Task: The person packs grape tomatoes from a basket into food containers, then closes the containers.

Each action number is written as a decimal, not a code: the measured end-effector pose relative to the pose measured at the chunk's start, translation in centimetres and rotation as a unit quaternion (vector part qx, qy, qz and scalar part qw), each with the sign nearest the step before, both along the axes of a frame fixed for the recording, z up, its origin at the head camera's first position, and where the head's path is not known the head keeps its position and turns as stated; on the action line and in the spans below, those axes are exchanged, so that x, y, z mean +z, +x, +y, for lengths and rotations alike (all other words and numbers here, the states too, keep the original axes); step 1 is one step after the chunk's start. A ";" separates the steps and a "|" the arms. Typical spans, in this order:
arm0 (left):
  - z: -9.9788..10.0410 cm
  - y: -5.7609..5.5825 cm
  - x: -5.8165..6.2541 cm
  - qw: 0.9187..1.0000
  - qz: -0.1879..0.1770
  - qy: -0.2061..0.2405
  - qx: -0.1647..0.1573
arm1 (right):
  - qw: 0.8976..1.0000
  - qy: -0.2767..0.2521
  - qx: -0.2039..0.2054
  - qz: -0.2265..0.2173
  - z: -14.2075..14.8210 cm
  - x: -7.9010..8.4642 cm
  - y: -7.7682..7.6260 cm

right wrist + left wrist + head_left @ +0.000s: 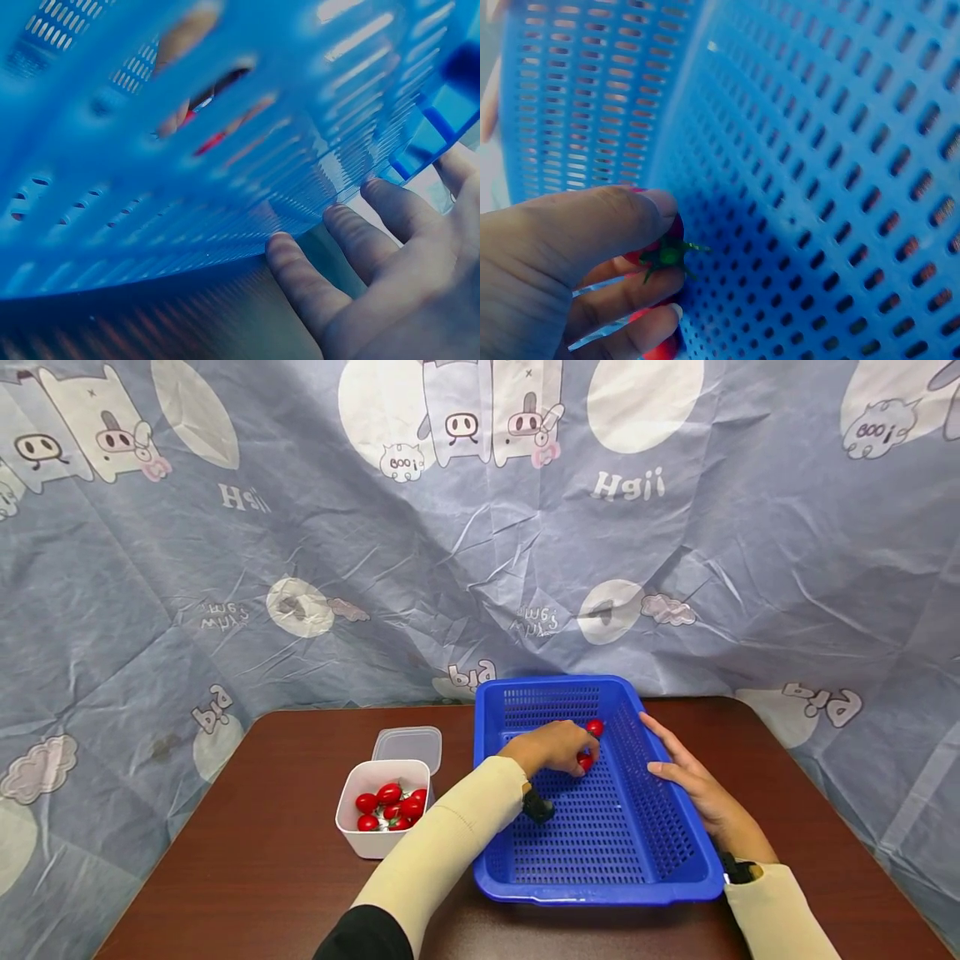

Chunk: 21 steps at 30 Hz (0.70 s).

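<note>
On brown table (277,827): pinching cherry tomato (584,763) inside blue basket (592,893) with left hand (553,747), touching its side with spread right hand (697,787).

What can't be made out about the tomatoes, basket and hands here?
- Head view: how many tomatoes the white container holds; upper ones hide any beneath.
- Head view: part of the held tomato, covered by the left hand.
- Right wrist view: red shapes, blurred and partly hidden by the blue basket.
</note>
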<state>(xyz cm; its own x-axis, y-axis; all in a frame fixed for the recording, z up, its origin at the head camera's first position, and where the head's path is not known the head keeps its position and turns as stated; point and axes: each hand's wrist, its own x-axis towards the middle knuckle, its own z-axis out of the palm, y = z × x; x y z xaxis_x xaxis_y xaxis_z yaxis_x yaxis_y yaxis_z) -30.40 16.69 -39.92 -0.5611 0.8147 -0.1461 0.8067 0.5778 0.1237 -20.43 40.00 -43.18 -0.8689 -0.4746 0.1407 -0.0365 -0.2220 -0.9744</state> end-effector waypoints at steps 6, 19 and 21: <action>-0.1 -0.2 0.8 1.000 0.011 0.018 -0.011 | 1.000 0.001 -0.004 0.000 0.1 0.0 0.0; -1.7 -0.4 3.1 0.997 -0.001 0.069 -0.017 | 1.000 -0.013 0.008 0.002 0.1 -0.1 -0.1; -2.3 -0.4 3.5 0.997 0.001 0.082 -0.017 | 1.000 -0.016 0.009 0.003 0.1 -0.2 -0.1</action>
